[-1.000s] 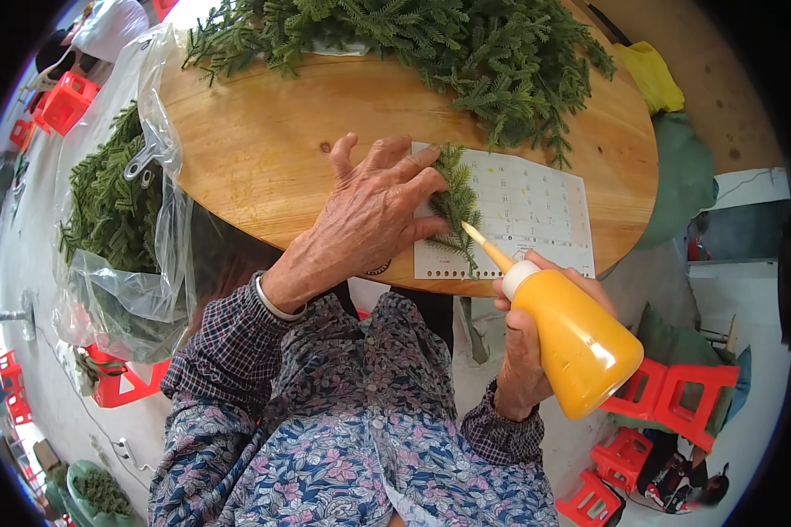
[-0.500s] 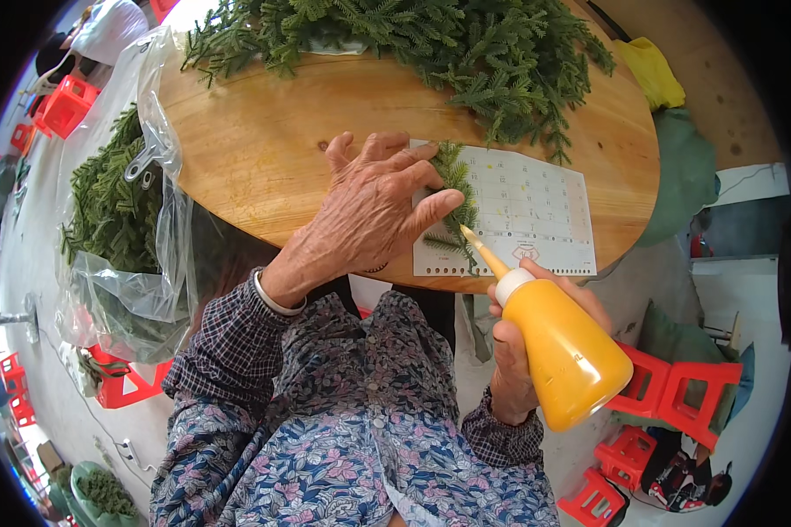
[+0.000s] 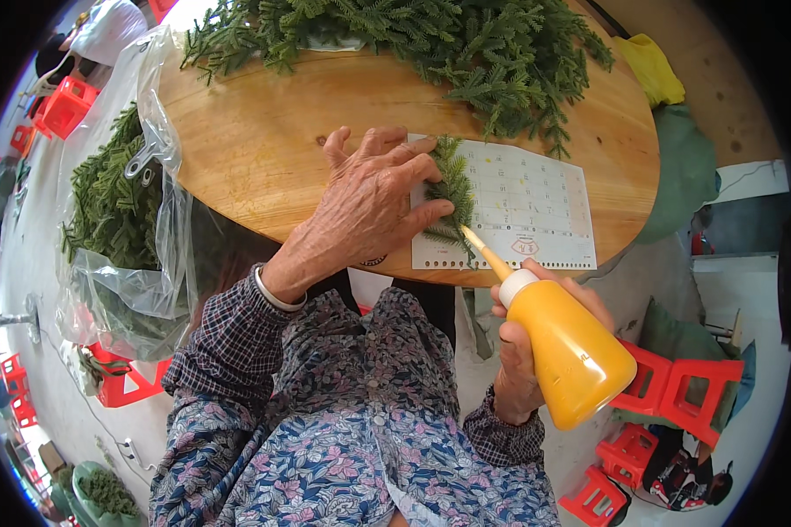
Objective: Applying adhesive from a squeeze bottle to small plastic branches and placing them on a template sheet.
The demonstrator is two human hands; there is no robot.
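Observation:
A green fir-like sprig (image 3: pixel 451 187) lies along the left part of a white calendar sheet (image 3: pixel 536 204) on the wooden table. My left hand (image 3: pixel 373 186) holds the sprig down from its left side, thumb and forefinger against the needles and the other fingers spread. In my right hand (image 3: pixel 517 351) is a squeeze bottle (image 3: pixel 573 344) of orange-yellow liquid, gripped around its body and tilted. Its narrow nozzle points up and left, with the tip at the sprig's lower stem. Whether liquid is coming out I cannot tell.
A heap of green branches (image 3: pixel 501 66) covers the far side of the round table (image 3: pixel 255 132). At the left hangs a clear plastic bag (image 3: pixel 123 290) of more branches, with scissors (image 3: pixel 142 164) by its edge. Red stools (image 3: pixel 699 391) stand on the floor at both sides.
The left thumb has drawn back a little to the left, showing more of the sprig. The calendar sheet has shifted slightly away from me. The bottle stays nearly in place.

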